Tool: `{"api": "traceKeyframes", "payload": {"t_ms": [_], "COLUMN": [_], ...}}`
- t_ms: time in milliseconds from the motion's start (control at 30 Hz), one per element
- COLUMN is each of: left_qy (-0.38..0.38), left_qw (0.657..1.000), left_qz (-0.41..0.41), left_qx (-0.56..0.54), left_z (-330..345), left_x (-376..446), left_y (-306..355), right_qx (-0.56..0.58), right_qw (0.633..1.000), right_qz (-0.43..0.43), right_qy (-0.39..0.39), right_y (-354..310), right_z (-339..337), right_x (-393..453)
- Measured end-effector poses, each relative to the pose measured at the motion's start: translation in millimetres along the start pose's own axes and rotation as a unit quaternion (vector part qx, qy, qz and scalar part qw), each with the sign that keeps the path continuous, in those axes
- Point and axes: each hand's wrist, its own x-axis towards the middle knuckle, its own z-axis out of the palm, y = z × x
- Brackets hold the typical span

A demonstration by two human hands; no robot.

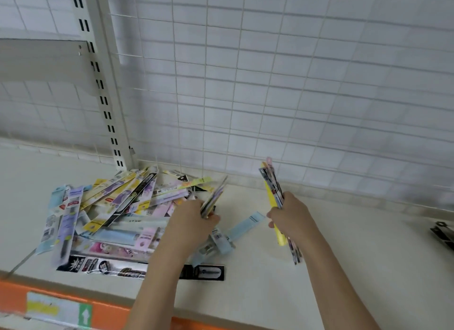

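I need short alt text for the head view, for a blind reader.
A person's left hand grips a few long narrow packets, and the right hand grips another bundle, above a pale shelf. A loose pile of similar packets lies at the left, before a white wire grid.

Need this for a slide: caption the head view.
Left hand grips a small bundle of packs, right hand a yellow-edged bundle, beside the loose pile on a shelf.

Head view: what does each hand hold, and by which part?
The left hand grips a bunch of long colourful plastic packets near its lower end; the right hand grips a bunch with a yellow packet around its middle.
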Motion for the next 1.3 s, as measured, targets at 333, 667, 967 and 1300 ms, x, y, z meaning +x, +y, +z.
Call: {"api": "traceKeyframes", "payload": {"t_ms": [333,667,967,1300], "left_qy": [-0.064,-0.05,0.031,0.094], "left_qw": [0.969,0.956,0.992,0.951], "left_qz": [0.009,0.04,0.08,0.125], "left_qx": [0.237,0.286,0.095,-0.266], "left_z": [48.6,65.7,85.7,163.9], "left_x": [-3.5,-14.0,-30.1,-62.9], "left_y": [32.2,77.7,115.0,196.5], "right_qx": [0.032,0.086,0.152,0.139], "right_qw": [0.996,0.968,0.94,0.976], "right_qz": [0.013,-0.053,-0.121,-0.067], "right_qy": [0.083,0.229,0.279,0.154], "right_y": [27.4,52.3,91.4,162.8], "right_z": [-26.8,-72.1,-105.5,-158.0], "right_x": [-21.2,-41.6,-52.3,-42.8]}}
